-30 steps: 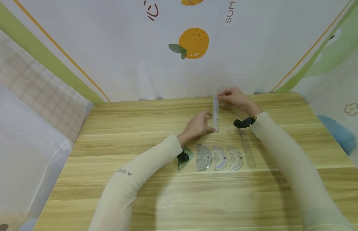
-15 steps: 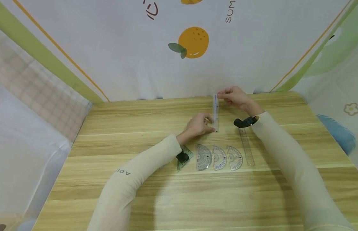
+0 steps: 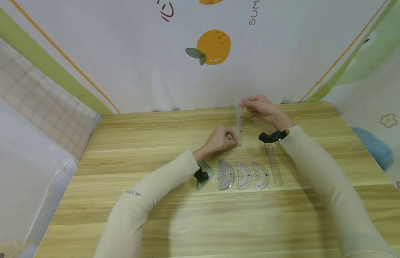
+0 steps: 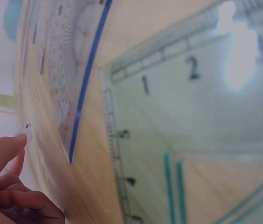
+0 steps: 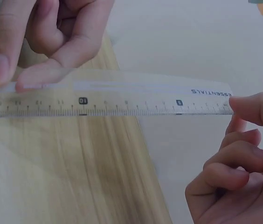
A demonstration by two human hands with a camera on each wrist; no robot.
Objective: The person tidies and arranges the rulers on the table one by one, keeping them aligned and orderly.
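Already a row lies along the table's [image 3: 122,215] near side: set square [image 3: 204,172], three protractors [image 3: 243,175], long ruler [image 3: 273,165]. Still unplaced, the clear ruler [image 3: 239,123] is lifted near the far edge, pinched at its far end by the right hand [image 3: 261,107] and at its near end by the left hand [image 3: 220,139], long axis running near-to-far.

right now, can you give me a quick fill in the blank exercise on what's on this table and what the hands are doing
1. Both hands hold a clear ____ between them, the right hand at its far end and the left hand at its near end.
2. Lying in a row on the wooden table are ____ semicircular protractors.
3. The green set square lies partly under the ____ forearm.

Missing words: ruler; three; left
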